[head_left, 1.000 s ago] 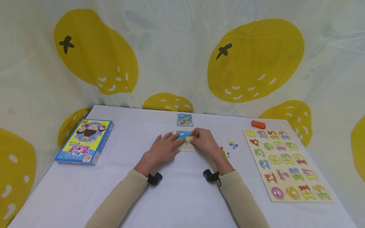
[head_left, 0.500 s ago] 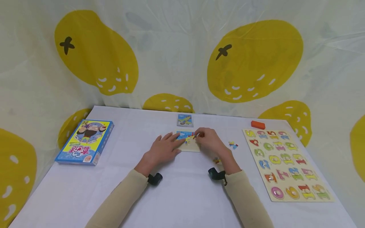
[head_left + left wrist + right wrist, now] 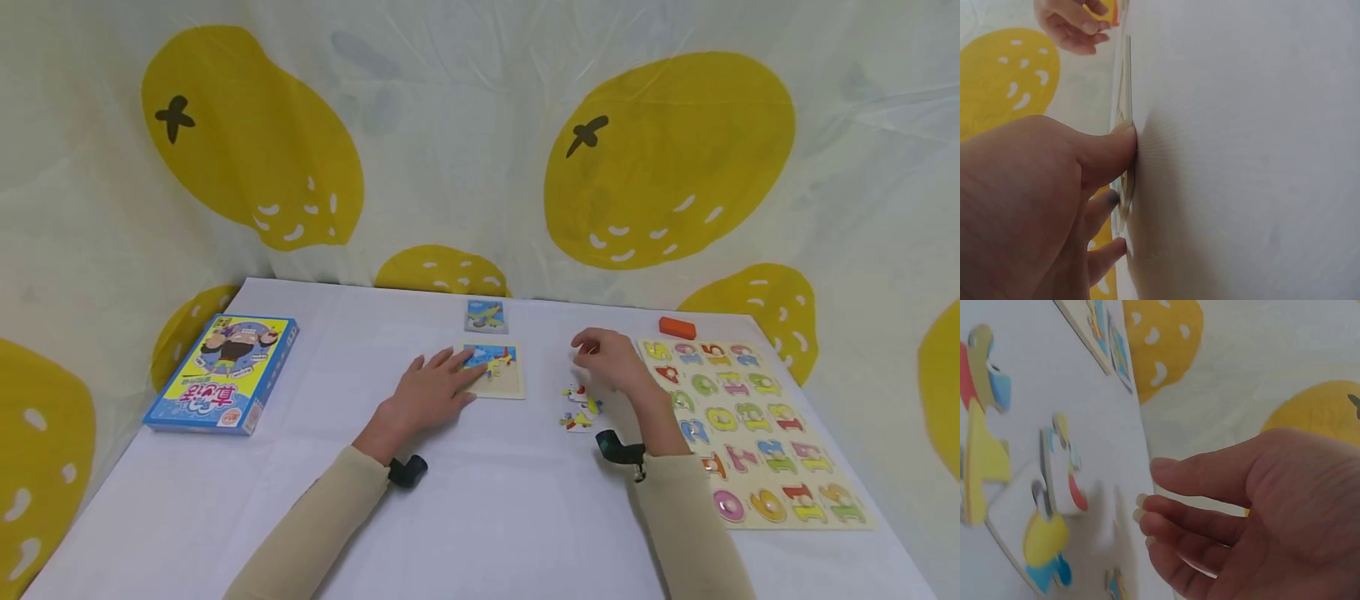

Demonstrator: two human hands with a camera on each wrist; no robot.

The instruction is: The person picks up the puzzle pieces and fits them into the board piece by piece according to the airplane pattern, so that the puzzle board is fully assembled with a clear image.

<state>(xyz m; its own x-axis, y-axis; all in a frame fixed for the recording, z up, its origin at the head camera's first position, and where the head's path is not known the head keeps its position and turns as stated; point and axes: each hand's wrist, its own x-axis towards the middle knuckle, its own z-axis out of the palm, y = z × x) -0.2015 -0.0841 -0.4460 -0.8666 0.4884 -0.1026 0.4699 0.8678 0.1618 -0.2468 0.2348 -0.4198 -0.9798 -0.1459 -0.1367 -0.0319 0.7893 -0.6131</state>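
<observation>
The left hand point(image 3: 431, 392) lies with spread, straight fingers over the left side of a small wooden jigsaw board point(image 3: 512, 387), its thumb point(image 3: 1113, 153) at the board's edge in the left wrist view. Part of a blue, yellow and red picture is filled in on the board. My right hand point(image 3: 611, 360) hovers right of the board with loosely bent fingers and nothing between thumb and fingertips. Beneath it lie several loose jigsaw pieces point(image 3: 577, 419), some overlapping. Yellow, red and blue jigsaw pieces point(image 3: 1054, 465) show close up in the right wrist view.
A picture card point(image 3: 486, 317) with an aeroplane lies behind the board. The number puzzle board point(image 3: 742, 521) is at the right, partly behind the right arm, with an orange block point(image 3: 677, 327) beyond it. A blue and yellow box point(image 3: 221, 375) lies at the left.
My right hand has let go of a jigsaw piece on the board and moved right, over the loose pieces. The left hand has stayed on the board.
</observation>
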